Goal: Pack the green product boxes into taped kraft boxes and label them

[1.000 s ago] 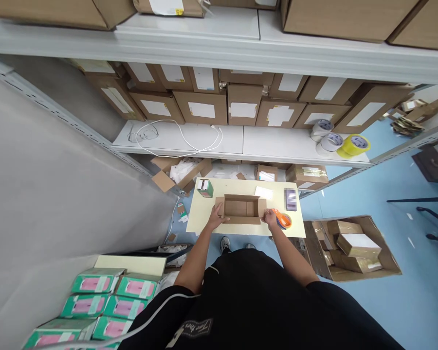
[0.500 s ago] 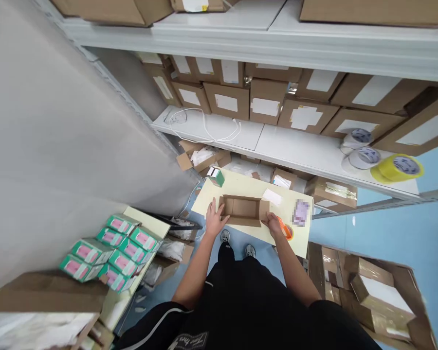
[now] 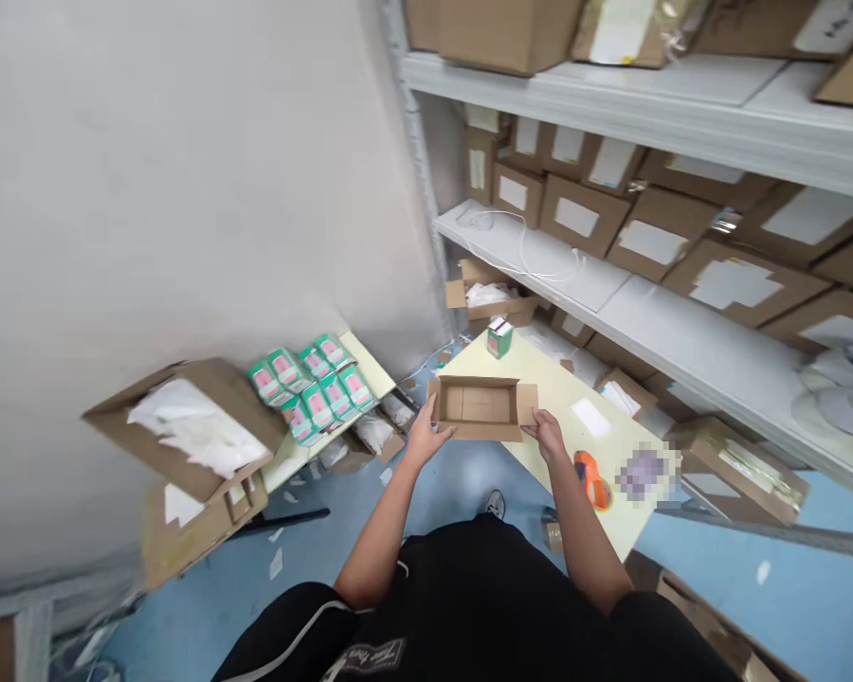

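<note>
An open, empty cardboard box (image 3: 480, 405) with its flaps spread is held between my two hands, over the near left edge of the cream table (image 3: 540, 371). At its left end is my left hand (image 3: 425, 438), thumb and fingers around the flap. My right hand (image 3: 546, 434) pinches the right end flap. On the table, a green and white small box (image 3: 499, 338) stands behind the cardboard box. To the right lie a white card (image 3: 590, 417), an orange tape dispenser (image 3: 592, 481) and a blurred purple item (image 3: 641, 473).
Left, a side table (image 3: 372, 365) bears several green and pink boxes (image 3: 317, 403); beside them a large carton (image 3: 206, 426) holds white material. A shelf rack (image 3: 682, 327) with several cartons runs behind and right. A white cable (image 3: 522, 248) lies on it.
My view has turned left, so the shelves and table appear farther right. The cardboard box, still in both hands, has moved left off the table's middle to its near edge.
</note>
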Demonstrator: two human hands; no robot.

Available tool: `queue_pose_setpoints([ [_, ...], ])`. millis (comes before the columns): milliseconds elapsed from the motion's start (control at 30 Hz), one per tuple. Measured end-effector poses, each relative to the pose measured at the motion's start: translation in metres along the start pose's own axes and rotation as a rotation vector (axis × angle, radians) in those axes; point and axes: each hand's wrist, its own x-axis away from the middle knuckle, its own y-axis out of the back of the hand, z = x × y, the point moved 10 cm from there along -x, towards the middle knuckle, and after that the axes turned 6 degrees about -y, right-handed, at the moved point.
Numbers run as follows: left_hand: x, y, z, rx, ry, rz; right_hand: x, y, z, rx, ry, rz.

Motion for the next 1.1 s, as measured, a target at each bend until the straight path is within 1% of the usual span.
queue_pose_setpoints([
  [67,0.025,0.034,0.018,0.001,0.045,-0.054,0.004,-0.039,-0.004,0.051,0.013,0.063],
  [133,0.055,0.072,0.039,0.008,0.107,-0.124,0.013,-0.081,-0.014,0.118,0.010,0.123],
  [233,0.111,0.129,0.071,0.022,0.191,-0.225,0.033,-0.147,-0.038,0.239,0.007,0.189],
  [333,0.172,0.181,0.100,0.044,0.242,-0.314,0.062,-0.213,-0.065,0.347,0.059,0.235],
  [467,0.253,0.241,0.143,0.099,0.307,-0.419,0.107,-0.300,-0.107,0.491,0.149,0.306],
  [633,0.342,0.309,0.192,0.135,0.306,-0.560,0.157,-0.404,-0.165,0.604,0.212,0.430],
  [733,0.388,0.341,0.216,0.165,0.335,-0.634,0.186,-0.465,-0.186,0.643,0.324,0.504],
  [800,0.412,0.357,0.229,0.173,0.356,-0.679,0.204,-0.502,-0.193,0.668,0.422,0.546],
  [867,0.430,0.370,0.240,0.170,0.376,-0.717,0.219,-0.536,-0.194,0.705,0.512,0.569],
  [967,0.445,0.383,0.253,0.171,0.414,-0.753,0.238,-0.585,-0.188,0.756,0.652,0.596],
  [1033,0.449,0.388,0.260,0.177,0.435,-0.756,0.247,-0.623,-0.184,0.783,0.736,0.639],
  [1100,0.447,0.393,0.265,0.185,0.447,-0.745,0.252,-0.665,-0.183,0.826,0.801,0.696],
])
